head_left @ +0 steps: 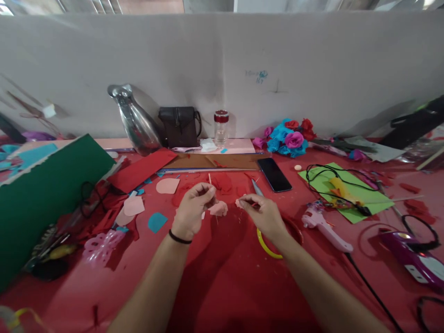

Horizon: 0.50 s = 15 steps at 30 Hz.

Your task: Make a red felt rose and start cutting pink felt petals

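Note:
My left hand, with a dark band at the wrist, pinches a thin pale stick that pokes up above the fingers. Just below those fingertips is a ruffled pink paper piece; whether it is fixed to the stick I cannot tell. My right hand is closed at the fingertips on a small pink paper scrap, a short gap away from the left. Several cut petals lie left of my hands, including a pink petal and a blue petal. Under my right forearm sits a yellow ring.
A pink glue gun and green paper with cables lie at right. Behind are a phone, paper flowers, a glass jar, a black bag and a metal jug. A green box stands left.

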Tool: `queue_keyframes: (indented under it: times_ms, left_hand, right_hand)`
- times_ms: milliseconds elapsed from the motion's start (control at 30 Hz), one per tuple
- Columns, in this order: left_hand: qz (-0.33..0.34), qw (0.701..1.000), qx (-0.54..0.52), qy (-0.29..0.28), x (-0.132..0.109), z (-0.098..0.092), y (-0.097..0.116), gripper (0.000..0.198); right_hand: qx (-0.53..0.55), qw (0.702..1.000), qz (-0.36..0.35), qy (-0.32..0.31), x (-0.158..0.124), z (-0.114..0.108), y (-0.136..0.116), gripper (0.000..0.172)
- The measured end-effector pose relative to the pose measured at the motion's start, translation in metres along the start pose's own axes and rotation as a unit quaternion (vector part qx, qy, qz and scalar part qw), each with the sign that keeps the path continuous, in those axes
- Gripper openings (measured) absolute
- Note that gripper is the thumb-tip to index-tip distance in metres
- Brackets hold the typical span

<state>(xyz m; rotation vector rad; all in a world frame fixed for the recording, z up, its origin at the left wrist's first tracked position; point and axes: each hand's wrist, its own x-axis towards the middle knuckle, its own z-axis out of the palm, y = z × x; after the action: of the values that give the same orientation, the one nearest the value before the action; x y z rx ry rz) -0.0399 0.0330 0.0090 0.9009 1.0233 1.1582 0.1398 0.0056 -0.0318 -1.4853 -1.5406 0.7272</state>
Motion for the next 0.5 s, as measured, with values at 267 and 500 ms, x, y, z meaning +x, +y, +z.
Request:
queue_keyframes:
  times_ms: [267, 500]
  left_hand:
    - [0.013, 1.000, -0.006, 0.014, 0.000, 0.004, -0.003, 0.021]
    - [-0.023, 0.998, 0.003, -0.064, -0.003, 0.014, -0.014, 0.023]
  right_hand:
    - [-0.347, 0.932, -0.095, 0.036, 0.002, -0.005, 0.007, 0.022]
    - [-0.410, 0.908, -0.087, -0.002, 0.003, -0.002, 0.005, 0.020]
